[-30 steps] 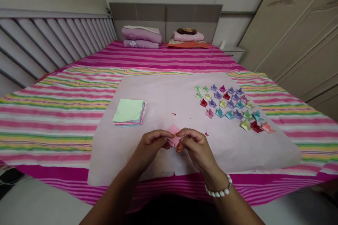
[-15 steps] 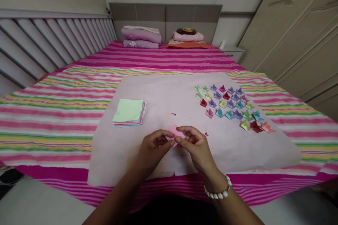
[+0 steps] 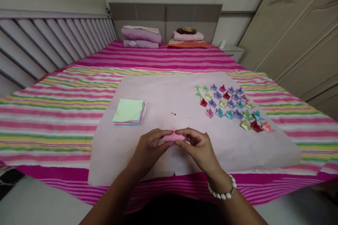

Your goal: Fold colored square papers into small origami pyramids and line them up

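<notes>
A small folded piece of pink paper (image 3: pixel 173 137) is held between both hands above the large pale sheet (image 3: pixel 155 91). My left hand (image 3: pixel 149 147) pinches its left side with thumb and fingers. On the right side, the thumb and index finger of my right hand (image 3: pixel 200 147) grip it, and a white beaded bracelet (image 3: pixel 223 191) circles that wrist. Seen from here the paper looks like a narrow band with pointed ends, partly covered by my fingertips. A stack of square coloured paper (image 3: pixel 129 110), pale green on top, lies to the left.
Several small folded paper shapes (image 3: pixel 231 103) in many colours stand in rows at the right. A little red pin-like item (image 3: pixel 173 114) lies beyond my hands. The striped bed (image 3: pixel 52 112) carries everything, with folded bedding (image 3: pixel 141 37) by the headboard.
The pink paper has gone from a diamond shape facing me to a narrow, flattened band. My left fingers have shifted outward to its left end, and my right wrist has moved slightly right.
</notes>
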### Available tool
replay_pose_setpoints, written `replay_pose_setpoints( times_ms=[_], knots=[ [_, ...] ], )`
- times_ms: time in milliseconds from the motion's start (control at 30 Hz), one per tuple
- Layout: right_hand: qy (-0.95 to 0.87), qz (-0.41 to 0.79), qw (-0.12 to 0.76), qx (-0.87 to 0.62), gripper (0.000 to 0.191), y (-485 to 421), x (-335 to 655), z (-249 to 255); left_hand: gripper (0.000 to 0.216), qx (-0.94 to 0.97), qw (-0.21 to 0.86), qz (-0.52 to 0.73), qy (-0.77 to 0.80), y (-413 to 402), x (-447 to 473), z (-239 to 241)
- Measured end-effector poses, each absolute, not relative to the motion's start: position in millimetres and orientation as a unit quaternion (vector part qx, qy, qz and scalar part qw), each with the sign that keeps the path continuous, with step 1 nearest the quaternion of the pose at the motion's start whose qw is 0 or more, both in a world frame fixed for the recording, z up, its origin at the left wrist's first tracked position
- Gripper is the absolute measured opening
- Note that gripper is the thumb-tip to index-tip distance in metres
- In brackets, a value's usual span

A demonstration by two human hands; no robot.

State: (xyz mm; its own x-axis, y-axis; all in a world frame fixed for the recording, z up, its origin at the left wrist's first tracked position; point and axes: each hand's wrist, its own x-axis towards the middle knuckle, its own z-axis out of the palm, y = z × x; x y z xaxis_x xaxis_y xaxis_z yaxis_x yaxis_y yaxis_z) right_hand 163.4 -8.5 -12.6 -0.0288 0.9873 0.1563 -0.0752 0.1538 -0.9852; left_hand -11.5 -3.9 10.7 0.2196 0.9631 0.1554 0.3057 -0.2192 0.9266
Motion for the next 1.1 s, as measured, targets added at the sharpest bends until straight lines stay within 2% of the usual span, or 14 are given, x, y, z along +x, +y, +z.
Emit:
replay_pose_setpoints(
  times_ms=[467,600,733,833,933,1100],
  knots=[
    [-0.654,0.355,0.526,-0.412,0.013,-8,163,-12,0.01,0.687,0.384,0.412,0.459,-1,-10,0],
    [-0.657,0.34,0.525,-0.421,0.004,-8,164,-10,0.01,0.712,0.37,0.388,0.453,-1,-8,3],
    [-0.651,0.371,0.512,-0.42,0.013,-6,165,-7,0.01,0.716,0.342,0.39,0.467,-2,-6,3],
    [-0.636,0.403,0.509,-0.418,0.016,-6,166,-7,0.009,0.663,0.384,0.411,0.495,-2,-6,1],
    [-0.607,0.44,0.514,-0.416,0.015,-5,167,-10,0.019,0.592,0.443,0.433,0.515,-1,-8,-3],
    [-0.532,0.491,0.538,-0.431,0.018,-5,167,-17,0.022,0.567,0.492,0.441,0.493,3,-13,-3]
  ],
)
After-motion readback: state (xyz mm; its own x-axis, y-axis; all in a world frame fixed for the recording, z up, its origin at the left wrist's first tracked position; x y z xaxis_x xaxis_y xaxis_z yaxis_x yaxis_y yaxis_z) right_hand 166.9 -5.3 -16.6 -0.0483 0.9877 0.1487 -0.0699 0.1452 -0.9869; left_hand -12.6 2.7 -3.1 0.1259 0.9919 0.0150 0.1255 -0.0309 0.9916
